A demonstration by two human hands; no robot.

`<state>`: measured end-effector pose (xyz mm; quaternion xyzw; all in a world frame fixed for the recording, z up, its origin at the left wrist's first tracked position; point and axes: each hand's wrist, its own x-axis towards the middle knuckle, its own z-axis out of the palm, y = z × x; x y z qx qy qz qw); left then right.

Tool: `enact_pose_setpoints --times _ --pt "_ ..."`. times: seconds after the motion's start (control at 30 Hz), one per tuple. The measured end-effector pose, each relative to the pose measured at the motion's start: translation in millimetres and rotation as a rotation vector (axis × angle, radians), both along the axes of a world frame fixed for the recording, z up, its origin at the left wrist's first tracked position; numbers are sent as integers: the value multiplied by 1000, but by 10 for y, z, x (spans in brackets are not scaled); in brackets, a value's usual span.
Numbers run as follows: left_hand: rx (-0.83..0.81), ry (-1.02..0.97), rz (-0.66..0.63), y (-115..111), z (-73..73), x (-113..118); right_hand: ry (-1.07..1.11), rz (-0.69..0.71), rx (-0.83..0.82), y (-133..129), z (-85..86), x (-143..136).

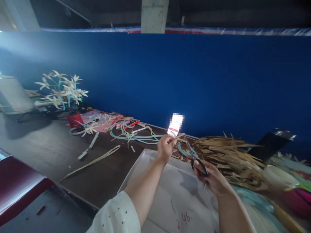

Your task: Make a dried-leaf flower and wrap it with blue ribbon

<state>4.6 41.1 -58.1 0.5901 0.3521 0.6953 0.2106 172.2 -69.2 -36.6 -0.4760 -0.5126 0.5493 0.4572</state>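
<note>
Head view: left hand [165, 149] had thumb and forefinger pinched on a thin pale strip [180, 136], its free end poking out to the right of the fingertips, over the table just past the far edge of a white tray [175, 191]; right hand [211, 177] was curled round the black handles of scissors [193, 157], blades slanting up and away toward the strip; whether the blades were parted, could not tell.

Hazards, as I judged them: blade tips sat near the left fingertips, so a hurried squeeze or a drifting wrist could have nicked skin; the pinch took in little of so slight a piece, so a tug might have freed it, and it would have been hard to pick out among the pale scraps [176, 156] beyond the tray; a blue loop [181, 149] lay close by the blades and could have been snagged had they dipped; glare from a lit screen [173, 130] just behind the left hand might have confused the eye about the strip's edge.

Looks: strip narrow, tan to cream, dry-seeming, much like the dried husks [227, 152] heaped to the right; its finer grain too small to read; scissors slim and greyish in the blade, handles dark, rounded, partly covered by fingers.
</note>
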Motion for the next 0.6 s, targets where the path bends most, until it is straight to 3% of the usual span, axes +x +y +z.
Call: enact_pose_setpoints --times 0.6 --pt "-23 17 13 6 -15 -7 -17 6 35 2 -11 4"
